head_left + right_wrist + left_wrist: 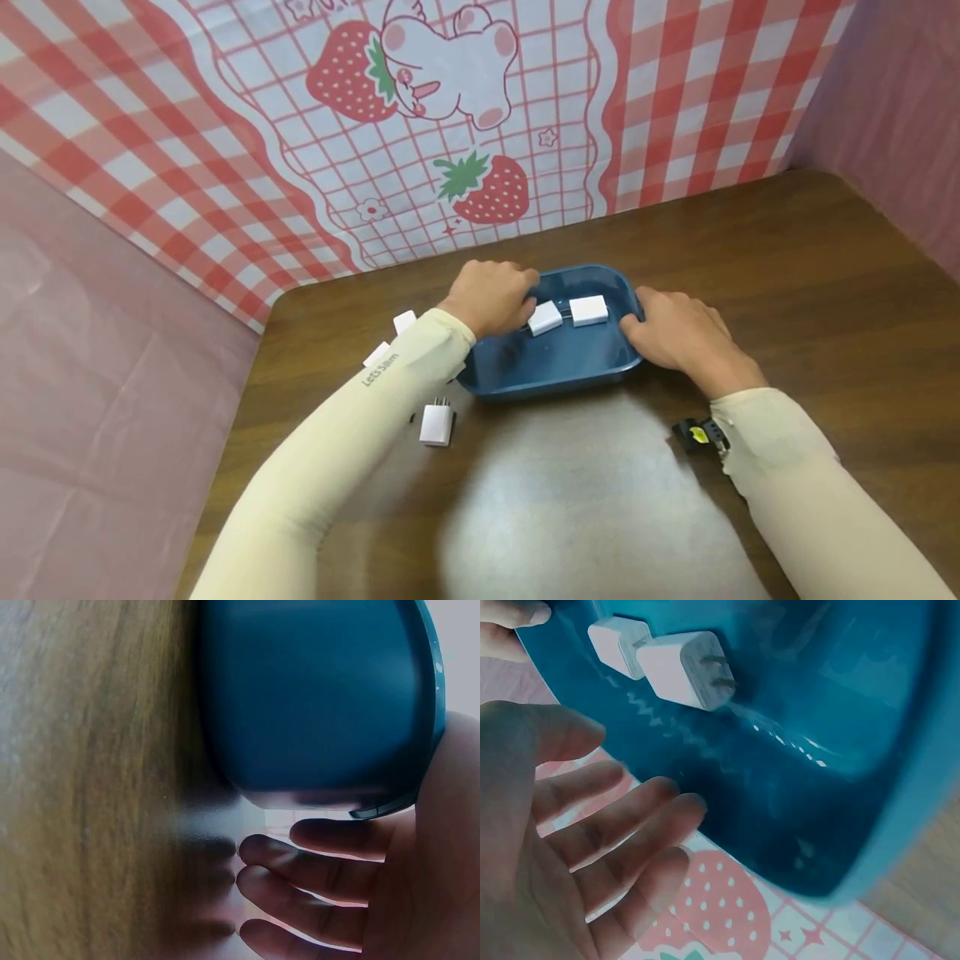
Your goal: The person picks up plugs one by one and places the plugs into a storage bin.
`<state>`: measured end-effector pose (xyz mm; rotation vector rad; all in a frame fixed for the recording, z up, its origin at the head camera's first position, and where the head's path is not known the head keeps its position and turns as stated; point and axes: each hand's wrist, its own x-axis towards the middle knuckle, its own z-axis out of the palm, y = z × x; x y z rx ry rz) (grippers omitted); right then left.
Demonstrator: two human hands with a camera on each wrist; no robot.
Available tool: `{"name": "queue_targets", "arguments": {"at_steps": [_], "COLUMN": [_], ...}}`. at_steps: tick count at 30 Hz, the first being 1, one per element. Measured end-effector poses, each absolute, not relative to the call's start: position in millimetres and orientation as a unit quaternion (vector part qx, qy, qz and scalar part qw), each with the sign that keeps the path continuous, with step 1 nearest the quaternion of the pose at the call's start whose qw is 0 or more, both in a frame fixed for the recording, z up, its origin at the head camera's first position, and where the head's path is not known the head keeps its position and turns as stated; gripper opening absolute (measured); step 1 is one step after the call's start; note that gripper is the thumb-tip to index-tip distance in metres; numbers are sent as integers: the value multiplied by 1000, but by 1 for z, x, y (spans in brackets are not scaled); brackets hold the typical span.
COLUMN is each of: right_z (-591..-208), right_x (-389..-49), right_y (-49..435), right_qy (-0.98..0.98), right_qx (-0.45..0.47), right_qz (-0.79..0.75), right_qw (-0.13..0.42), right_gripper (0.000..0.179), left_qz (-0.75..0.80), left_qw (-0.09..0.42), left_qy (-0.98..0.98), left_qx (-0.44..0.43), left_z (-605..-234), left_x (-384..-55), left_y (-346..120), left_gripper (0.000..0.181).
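Observation:
A blue plastic basin (555, 362) stands on the wooden table, with two white charger plugs (588, 311) lying inside it. The metal prongs of one plug (686, 671) show in the left wrist view. My left hand (491, 296) is at the basin's far left rim; its fingers are spread and relaxed in the left wrist view, fingertips at the far wall, holding nothing. On the other side, my right hand (678, 333) grips the right rim, thumb over the edge. Its other fingers (307, 889) extend outside the basin wall, just above the table.
Left of the basin, a white charger plug (437, 425) lies with its prongs pointing away. Two more white pieces (405, 322) are partly hidden by the left sleeve. A black strap device (693, 433) sits at the right wrist. A strawberry-print cloth (487, 192) hangs behind the table.

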<state>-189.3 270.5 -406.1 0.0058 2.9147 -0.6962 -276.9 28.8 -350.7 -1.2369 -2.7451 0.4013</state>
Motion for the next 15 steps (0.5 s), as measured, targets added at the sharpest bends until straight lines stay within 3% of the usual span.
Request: {"name": "queue_targets", "arguments": {"at_steps": [8, 15], "right_z": [-402, -404], "right_x": [-193, -191], "right_y": [272, 271], "right_qy": [969, 968], "right_qx": [-2, 1], "right_qz": [-234, -233], "right_qw": [78, 91], "right_gripper": [66, 67], "left_qz": [98, 73], "left_qw": [95, 102], "left_qy": [-909, -921], "left_qx": [-393, -369], "left_z": [-339, -337], "left_x": [-284, -287], "left_y": [9, -20], "left_gripper": [31, 36]}}
